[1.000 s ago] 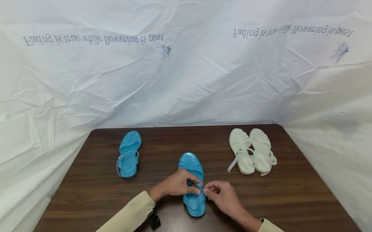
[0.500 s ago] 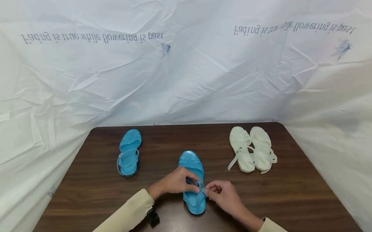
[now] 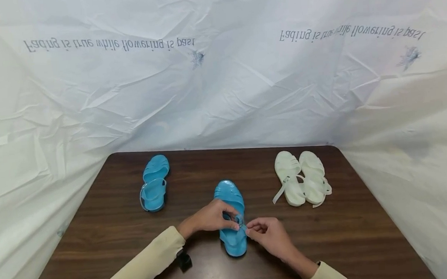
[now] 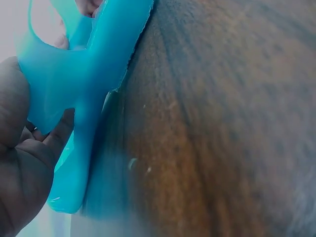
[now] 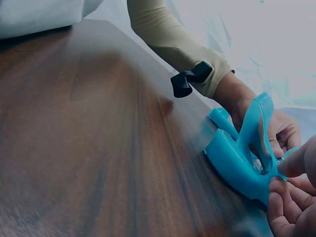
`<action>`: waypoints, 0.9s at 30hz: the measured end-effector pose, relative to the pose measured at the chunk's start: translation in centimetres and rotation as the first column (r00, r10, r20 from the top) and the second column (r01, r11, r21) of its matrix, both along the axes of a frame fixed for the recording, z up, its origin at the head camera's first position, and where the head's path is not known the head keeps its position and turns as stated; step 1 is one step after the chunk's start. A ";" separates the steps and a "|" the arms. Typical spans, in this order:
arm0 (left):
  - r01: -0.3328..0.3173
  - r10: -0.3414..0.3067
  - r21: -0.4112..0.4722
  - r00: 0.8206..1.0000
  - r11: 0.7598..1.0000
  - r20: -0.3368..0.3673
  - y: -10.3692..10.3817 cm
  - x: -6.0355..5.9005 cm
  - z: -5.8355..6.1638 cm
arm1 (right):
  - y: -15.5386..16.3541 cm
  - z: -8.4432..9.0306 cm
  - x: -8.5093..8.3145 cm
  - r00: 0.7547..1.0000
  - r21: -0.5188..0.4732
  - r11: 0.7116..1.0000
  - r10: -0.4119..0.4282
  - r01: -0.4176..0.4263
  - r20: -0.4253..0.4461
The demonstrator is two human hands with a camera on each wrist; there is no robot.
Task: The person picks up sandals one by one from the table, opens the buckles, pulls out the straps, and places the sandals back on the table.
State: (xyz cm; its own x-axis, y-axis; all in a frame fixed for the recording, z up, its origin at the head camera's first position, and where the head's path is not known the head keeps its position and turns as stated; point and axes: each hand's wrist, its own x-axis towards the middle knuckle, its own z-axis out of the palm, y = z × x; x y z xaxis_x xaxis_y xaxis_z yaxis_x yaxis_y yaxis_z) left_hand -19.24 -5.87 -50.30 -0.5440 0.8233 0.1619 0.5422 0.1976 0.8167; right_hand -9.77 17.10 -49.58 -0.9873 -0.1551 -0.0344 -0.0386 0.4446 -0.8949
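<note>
A blue jelly sandal (image 3: 228,193) lies toe-away in the front middle of the table, between both hands. My left hand (image 3: 212,217) reaches over it and pinches the ankle strap beside the small buckle (image 3: 241,220). From the right side, my right hand (image 3: 269,236) pinches the strap's thin end close to that buckle. In the right wrist view the heel part (image 5: 237,165) rises in front of the fingers, which meet at the strap. The left wrist view has the left thumb and fingers (image 4: 61,129) against the blue side; whether the strap is through the buckle is hard to tell.
A second blue sandal (image 3: 155,190) stands at the back left. Two white sandals (image 3: 288,174) lie side by side at the back right, their straps loose. The brown wooden table (image 3: 330,244) is bordered by a white printed sheet (image 3: 222,114).
The strap end at the right fingers has swung slightly toward the heel, now slanting across the sandal below the buckle. Both hands keep their grip nearly in place; the whole view shifts slightly.
</note>
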 end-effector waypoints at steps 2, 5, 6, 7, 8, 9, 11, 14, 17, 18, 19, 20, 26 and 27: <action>-0.005 0.005 -0.005 1.000 1.000 0.002 0.0 0.0 0.1 | -0.1 -0.1 0.0 1.000 0.010 1.000 -0.002 0.002 -0.018; -0.012 0.012 -0.010 1.000 1.000 -0.002 0.1 0.1 0.2 | -0.5 0.1 -0.1 0.998 0.021 1.000 -0.018 0.019 -0.052; -0.014 0.014 -0.011 1.000 1.000 -0.004 0.1 0.1 0.2 | -0.6 0.1 -0.2 0.998 0.024 0.999 -0.024 0.025 -0.065; -0.015 0.015 -0.009 1.000 1.000 -0.005 0.1 0.1 0.2 | -0.7 0.2 -0.3 0.997 0.025 0.999 -0.028 0.030 -0.076; -0.014 0.013 -0.006 1.000 1.000 -0.011 0.1 0.1 0.2 | -0.8 0.2 -0.4 0.995 0.028 0.999 -0.032 0.035 -0.090; -0.012 0.012 -0.003 1.000 1.000 -0.013 0.2 0.1 0.2 | -0.9 0.2 -0.4 0.994 0.026 0.999 -0.037 0.040 -0.102; -0.010 0.010 0.005 1.000 1.000 -0.018 0.2 0.2 0.2 | -1.0 0.2 -0.4 0.992 0.023 0.999 -0.047 0.050 -0.116; -0.003 0.003 0.014 1.000 1.000 -0.021 0.1 0.1 0.1 | -1.1 0.3 -0.4 0.992 0.021 0.998 -0.060 0.063 -0.114; -0.001 0.001 0.020 1.000 1.000 -0.012 0.0 -0.1 0.0 | -0.9 0.4 -0.2 0.995 0.014 0.998 -0.059 0.060 -0.080; 0.001 0.000 0.022 1.000 1.000 -0.008 0.0 -0.1 0.0 | -0.9 0.5 -0.2 0.996 0.008 0.998 -0.055 0.056 -0.069; 0.001 -0.001 0.024 1.000 1.000 -0.006 0.0 -0.1 -0.1 | -0.8 0.6 -0.1 0.997 0.001 0.999 -0.052 0.052 -0.058; 0.002 -0.002 0.025 1.000 1.000 -0.003 0.0 -0.2 0.0 | -0.8 0.6 -0.1 0.998 -0.003 0.999 -0.048 0.048 -0.049; 0.002 -0.002 0.020 1.000 1.000 0.005 -0.2 -0.3 0.2 | -0.6 0.8 0.0 0.999 0.034 0.999 -0.042 0.043 -0.016; 0.002 -0.002 0.020 1.000 1.000 0.006 -0.2 -0.3 0.2 | -0.7 0.8 0.0 0.999 0.043 0.998 -0.042 0.042 -0.018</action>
State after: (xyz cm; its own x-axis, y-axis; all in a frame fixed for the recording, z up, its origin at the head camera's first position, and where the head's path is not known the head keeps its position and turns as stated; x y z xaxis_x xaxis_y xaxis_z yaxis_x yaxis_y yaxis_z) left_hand -19.53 -6.09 -50.07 -0.5436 0.8209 0.1750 0.5374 0.1803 0.8238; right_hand -9.76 16.44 -48.81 -0.9934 -0.1122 -0.0234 -0.0341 0.4847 -0.8740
